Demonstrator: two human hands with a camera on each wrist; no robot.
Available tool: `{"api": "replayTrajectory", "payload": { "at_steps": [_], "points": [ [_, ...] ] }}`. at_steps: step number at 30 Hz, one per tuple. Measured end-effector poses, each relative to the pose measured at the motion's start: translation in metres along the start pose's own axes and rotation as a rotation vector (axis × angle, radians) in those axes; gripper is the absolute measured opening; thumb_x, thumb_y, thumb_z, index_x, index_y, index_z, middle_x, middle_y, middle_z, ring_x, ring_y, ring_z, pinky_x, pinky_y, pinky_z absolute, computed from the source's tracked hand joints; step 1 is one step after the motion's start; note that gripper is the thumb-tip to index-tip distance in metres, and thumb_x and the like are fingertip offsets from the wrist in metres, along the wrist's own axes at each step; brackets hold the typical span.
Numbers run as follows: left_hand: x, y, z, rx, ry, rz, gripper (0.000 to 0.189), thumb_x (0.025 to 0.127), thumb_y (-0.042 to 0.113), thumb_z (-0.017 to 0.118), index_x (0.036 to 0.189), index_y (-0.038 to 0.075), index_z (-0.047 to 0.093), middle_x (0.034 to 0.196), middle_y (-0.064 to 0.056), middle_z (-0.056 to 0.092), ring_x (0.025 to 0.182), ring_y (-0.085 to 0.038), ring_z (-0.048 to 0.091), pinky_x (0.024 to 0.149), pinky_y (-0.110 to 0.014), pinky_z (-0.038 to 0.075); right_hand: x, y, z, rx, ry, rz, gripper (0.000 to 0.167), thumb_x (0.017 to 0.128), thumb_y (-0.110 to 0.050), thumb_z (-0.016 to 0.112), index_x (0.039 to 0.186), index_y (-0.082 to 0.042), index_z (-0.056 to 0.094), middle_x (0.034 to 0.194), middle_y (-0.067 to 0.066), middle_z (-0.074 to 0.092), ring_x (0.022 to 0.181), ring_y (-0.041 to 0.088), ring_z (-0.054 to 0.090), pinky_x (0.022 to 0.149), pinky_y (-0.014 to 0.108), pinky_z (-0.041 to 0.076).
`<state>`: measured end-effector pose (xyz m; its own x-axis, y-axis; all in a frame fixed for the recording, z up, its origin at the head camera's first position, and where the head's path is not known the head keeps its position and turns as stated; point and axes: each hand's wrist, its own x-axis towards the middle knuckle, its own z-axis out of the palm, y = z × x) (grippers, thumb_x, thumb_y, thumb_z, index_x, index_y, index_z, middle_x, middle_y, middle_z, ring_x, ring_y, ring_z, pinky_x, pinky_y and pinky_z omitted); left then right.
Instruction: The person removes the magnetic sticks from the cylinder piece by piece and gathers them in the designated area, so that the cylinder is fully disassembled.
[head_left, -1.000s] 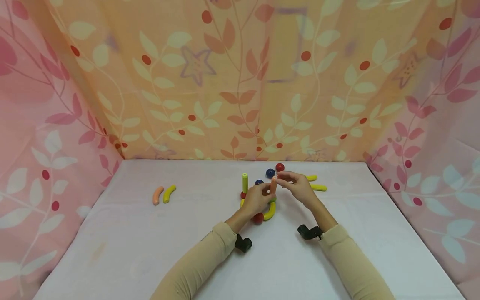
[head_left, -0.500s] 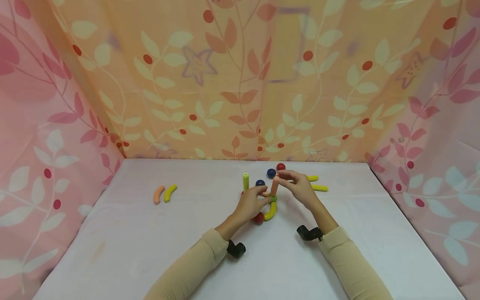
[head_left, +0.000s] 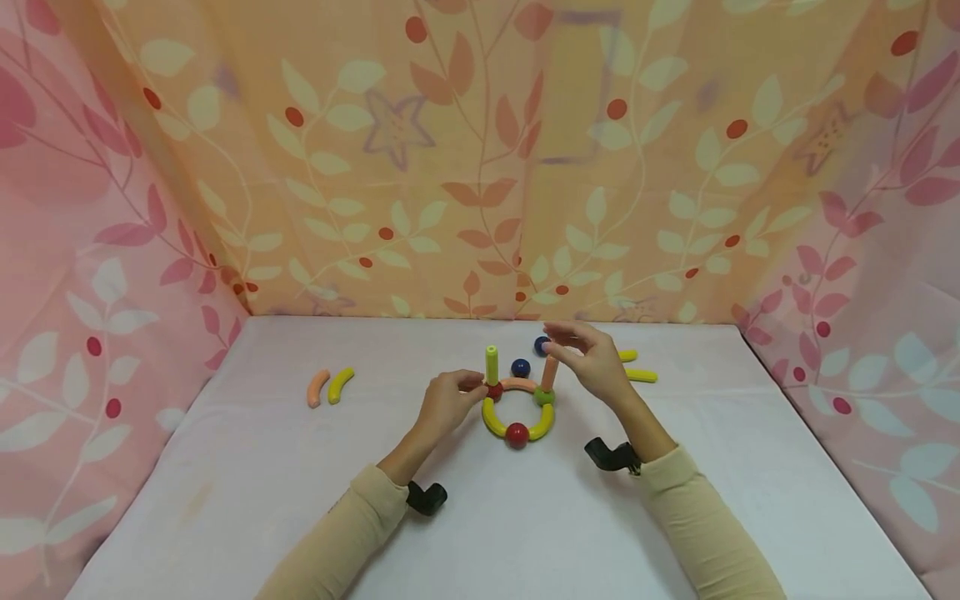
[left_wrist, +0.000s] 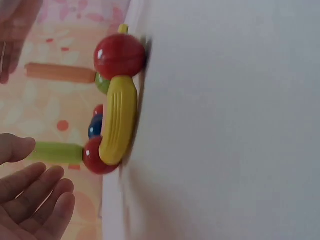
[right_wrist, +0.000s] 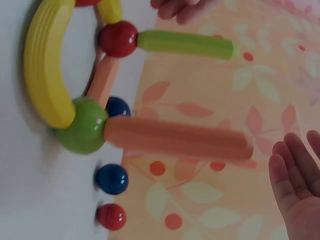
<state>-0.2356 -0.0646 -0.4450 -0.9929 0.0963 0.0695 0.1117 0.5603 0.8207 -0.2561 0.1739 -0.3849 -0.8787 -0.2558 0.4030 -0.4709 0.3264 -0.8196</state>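
The person's left hand (head_left: 448, 406) is hovering, fingers loosely spread, just left of a green stick (head_left: 492, 365). The right hand (head_left: 592, 362), fingers loosely extended, is hovering near an orange stick's (head_left: 550, 374) top. Between the hands, a ring of joined pieces (head_left: 517, 435) is supporting both sticks. A yellow curved piece (head_left: 341, 387) is lying well left of the left hand.

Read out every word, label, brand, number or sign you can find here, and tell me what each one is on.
None can be read in any view.
The green stick, orange stick, yellow curved piece and red ball show no lettering.
The patterned backdrop carries leaves, dots and star outlines, no legible writing.
Any marking on the black wrist piece is too small to make out.
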Motion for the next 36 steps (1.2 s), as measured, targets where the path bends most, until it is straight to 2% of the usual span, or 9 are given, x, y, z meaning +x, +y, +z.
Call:
{"api": "replayTrajectory", "payload": {
  "at_steps": [2,4,6,8,13,17,22,27,36],
  "points": [
    [0.003,-0.006,-0.004,0.012,0.023,-0.006,0.03,0.09,0.018,0.069,0.116,0.003,0.069,0.107,-0.01,0.074,0.099,-0.025,0.068,0.084,-0.037,0.057,0.0,-0.006,0.007,0.004,-0.009,-0.034,0.036,0.089,-0.008,0.07,0.123,0.003,0.062,0.12,0.022,0.065,0.111,0.033,0.061,0.098,0.018,0.048],
    [0.007,-0.01,-0.006,0.016,0.037,-0.019,0.032,0.089,0.018,0.07,0.117,0.003,0.069,0.108,-0.011,0.073,0.1,-0.026,0.068,0.085,-0.039,0.057,0.001,-0.009,0.014,0.001,-0.026,-0.065,0.036,0.089,-0.007,0.07,0.122,0.002,0.063,0.119,0.021,0.065,0.11,0.036,0.062,0.099,0.031,0.051],
    [0.011,-0.013,-0.006,0.004,0.033,-0.037,0.035,0.089,0.019,0.071,0.12,0.003,0.067,0.111,-0.012,0.072,0.103,-0.028,0.067,0.088,-0.041,0.055,0.002,-0.011,0.021,-0.005,-0.046,-0.076,0.036,0.088,-0.008,0.07,0.123,0.0,0.063,0.118,0.019,0.066,0.11,0.036,0.062,0.097,0.044,0.052],
    [0.014,-0.015,-0.004,-0.014,0.015,-0.062,0.038,0.088,0.02,0.071,0.122,0.003,0.066,0.115,-0.013,0.07,0.106,-0.029,0.066,0.09,-0.042,0.054,0.002,-0.011,0.029,0.001,-0.07,-0.076,0.037,0.088,-0.008,0.071,0.123,0.0,0.063,0.118,0.019,0.066,0.11,0.036,0.062,0.097,0.051,0.05],
    [0.019,-0.017,0.002,-0.05,-0.036,-0.106,0.044,0.087,0.022,0.073,0.126,0.004,0.063,0.123,-0.014,0.067,0.112,-0.031,0.063,0.094,-0.043,0.053,0.002,-0.009,0.045,0.022,-0.104,-0.03,0.045,0.087,-0.01,0.072,0.13,-0.002,0.059,0.123,0.019,0.063,0.115,0.033,0.061,0.102,0.046,0.049],
    [0.023,-0.017,0.007,-0.047,-0.061,-0.105,0.048,0.086,0.024,0.074,0.128,0.003,0.061,0.127,-0.016,0.065,0.114,-0.032,0.063,0.095,-0.044,0.053,0.001,-0.007,0.055,0.029,-0.116,0.015,0.051,0.087,-0.012,0.072,0.134,-0.003,0.055,0.128,0.021,0.06,0.119,0.033,0.059,0.103,0.044,0.048],
    [0.028,-0.017,0.012,-0.04,-0.094,-0.09,0.051,0.087,0.023,0.074,0.131,0.002,0.059,0.128,-0.019,0.063,0.115,-0.033,0.062,0.095,-0.044,0.053,0.001,0.0,0.065,0.057,-0.112,0.062,0.056,0.087,-0.013,0.073,0.137,0.0,0.052,0.131,0.022,0.057,0.122,0.035,0.057,0.103,0.05,0.046],
    [0.032,-0.017,0.016,-0.032,-0.113,-0.075,0.047,0.087,0.022,0.073,0.128,0.002,0.062,0.125,-0.017,0.065,0.112,-0.031,0.063,0.094,-0.042,0.054,0.003,0.008,0.071,0.065,-0.122,0.121,0.057,0.088,-0.014,0.072,0.138,0.002,0.05,0.133,0.022,0.055,0.123,0.036,0.057,0.103,0.052,0.045],
    [0.036,-0.019,0.02,-0.016,-0.137,-0.048,0.031,0.087,0.017,0.073,0.113,0.0,0.069,0.106,-0.012,0.073,0.098,-0.024,0.067,0.083,-0.034,0.056,0.008,0.02,0.078,0.1,-0.14,0.251,0.049,0.09,-0.015,0.07,0.134,-0.001,0.055,0.128,0.021,0.062,0.116,0.035,0.063,0.094,0.036,0.054]
  ]
}}
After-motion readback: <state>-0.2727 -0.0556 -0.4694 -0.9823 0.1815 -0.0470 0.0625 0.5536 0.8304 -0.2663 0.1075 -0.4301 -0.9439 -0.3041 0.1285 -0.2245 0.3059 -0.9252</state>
